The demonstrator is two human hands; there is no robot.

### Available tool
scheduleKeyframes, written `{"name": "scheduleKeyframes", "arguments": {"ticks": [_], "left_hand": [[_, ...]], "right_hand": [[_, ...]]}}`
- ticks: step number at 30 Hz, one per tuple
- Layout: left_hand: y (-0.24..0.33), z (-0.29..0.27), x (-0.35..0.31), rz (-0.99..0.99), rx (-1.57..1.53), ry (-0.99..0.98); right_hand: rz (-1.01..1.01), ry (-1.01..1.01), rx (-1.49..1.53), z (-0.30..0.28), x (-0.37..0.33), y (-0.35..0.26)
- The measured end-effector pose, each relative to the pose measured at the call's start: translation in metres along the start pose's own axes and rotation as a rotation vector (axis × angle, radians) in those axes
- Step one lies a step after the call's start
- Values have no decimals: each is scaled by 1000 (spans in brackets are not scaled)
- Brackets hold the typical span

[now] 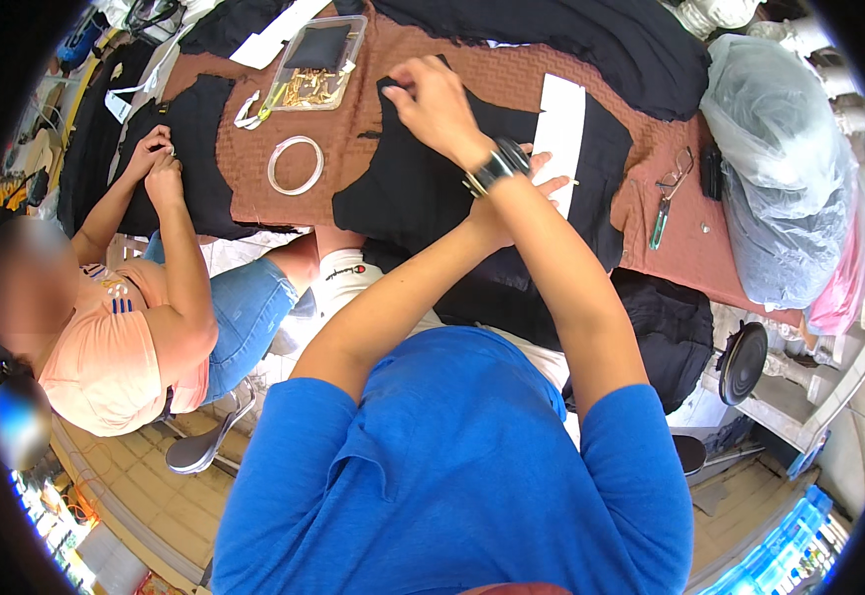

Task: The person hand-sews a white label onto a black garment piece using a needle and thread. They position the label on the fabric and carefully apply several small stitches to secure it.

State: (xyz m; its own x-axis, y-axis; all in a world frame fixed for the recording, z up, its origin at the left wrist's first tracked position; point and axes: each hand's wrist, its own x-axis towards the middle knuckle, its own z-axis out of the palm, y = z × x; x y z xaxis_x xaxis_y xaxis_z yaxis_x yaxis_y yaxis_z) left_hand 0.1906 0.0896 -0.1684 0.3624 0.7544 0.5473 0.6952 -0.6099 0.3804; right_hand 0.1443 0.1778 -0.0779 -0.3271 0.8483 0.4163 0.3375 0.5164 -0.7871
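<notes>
A cut piece of black cloth lies spread on the table before me. My forearms cross over it. My right hand reaches to the far left, its fingers closed at the cloth's upper corner; they look pinched on it. Under the right wrist, my left hand rests on the cloth, partly hidden. Its fingers stretch out, spread, onto a long white paper strip. To the left lies a clear ring, like a roll of tape. Beyond it stands a clear plastic box holding brass-coloured pieces and a dark square.
At the left a seated co-worker's hands work over another black cloth. Green-handled snips and glasses lie to the right, beside a large plastic-wrapped bundle. More black fabric covers the table's far side.
</notes>
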Motion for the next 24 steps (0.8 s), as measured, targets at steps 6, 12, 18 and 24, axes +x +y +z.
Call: {"name": "scheduleKeyframes", "arguments": {"ticks": [6, 12, 18, 24], "left_hand": [[6, -11, 8, 43, 185, -63], [13, -24, 11, -23, 131, -172], [14, -26, 10, -37, 102, -176], [12, -19, 9, -13, 84, -131]], "right_hand": [[7, 77, -246, 77, 55, 23], [-54, 226, -235, 95, 59, 15], [-131, 189, -141, 79, 51, -2], [-37, 244, 179, 39, 33, -18]]}}
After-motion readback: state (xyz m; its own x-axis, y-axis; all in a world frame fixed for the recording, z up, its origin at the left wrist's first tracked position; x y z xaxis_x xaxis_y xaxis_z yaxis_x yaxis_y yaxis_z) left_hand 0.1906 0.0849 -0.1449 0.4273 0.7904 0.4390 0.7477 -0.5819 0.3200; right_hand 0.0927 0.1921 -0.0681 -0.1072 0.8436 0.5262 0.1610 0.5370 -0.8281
